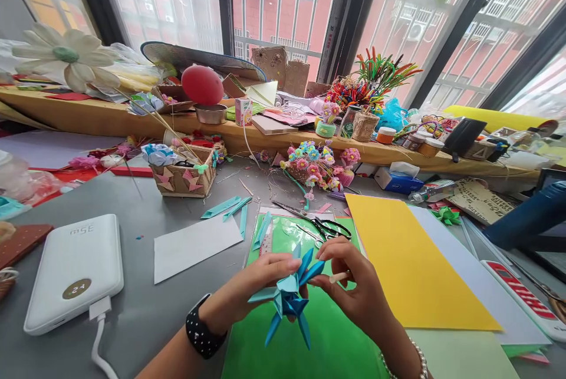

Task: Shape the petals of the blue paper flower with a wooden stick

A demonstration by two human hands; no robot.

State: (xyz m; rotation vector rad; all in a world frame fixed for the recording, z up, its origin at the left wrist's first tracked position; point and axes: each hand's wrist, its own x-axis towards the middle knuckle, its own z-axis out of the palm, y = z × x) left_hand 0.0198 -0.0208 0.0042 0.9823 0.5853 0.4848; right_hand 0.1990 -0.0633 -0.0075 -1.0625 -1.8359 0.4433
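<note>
My left hand (252, 287), a black dotted watch on its wrist, pinches a blue folded paper flower (289, 296) with several pointed petals. My right hand (354, 284) is closed too: its fingertips touch the flower's upper petals, and a thin pale stick (338, 277) is held between its fingers. Both hands hover over a green sheet (327, 338) on the grey table (145, 314).
Scissors (325, 227) and teal paper strips (230, 208) lie just beyond the hands. A yellow sheet (407, 261) is at right, white paper (194, 246) and a white power bank (75, 270) at left. A cardboard basket (183, 178), paper flowers (313, 161) and craft clutter fill the back.
</note>
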